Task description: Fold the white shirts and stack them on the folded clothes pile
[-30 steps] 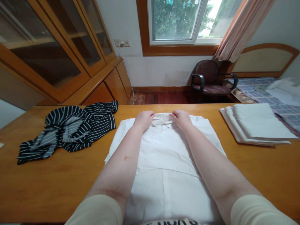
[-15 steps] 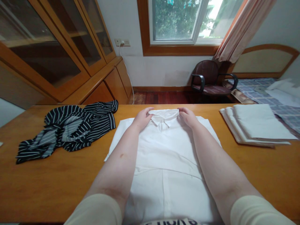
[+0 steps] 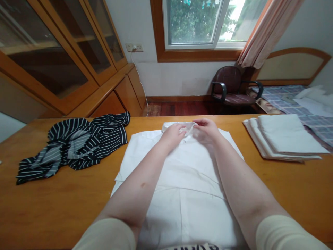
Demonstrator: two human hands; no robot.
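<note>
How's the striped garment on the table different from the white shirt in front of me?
Pattern: the striped garment is black with pale stripes, while the white shirt looks plain.
Pose: the striped garment lies crumpled and twisted; the white shirt is spread mostly flat, its collar at the far end.
Place: the striped garment is off to your left, the white shirt in the middle.
Both are cloth and lie on the same table.

The shirt [image 3: 187,170] is white and plain, laid out on the table [image 3: 49,211] with its front up and its collar [image 3: 191,129] at the far edge. The collar stands somewhat rumpled and is partly covered. The cloth lies mostly flat, with faint creases over the chest. A line crosses the body lower down, perhaps a fold; below it a straight strip runs lengthwise down the middle.
</note>
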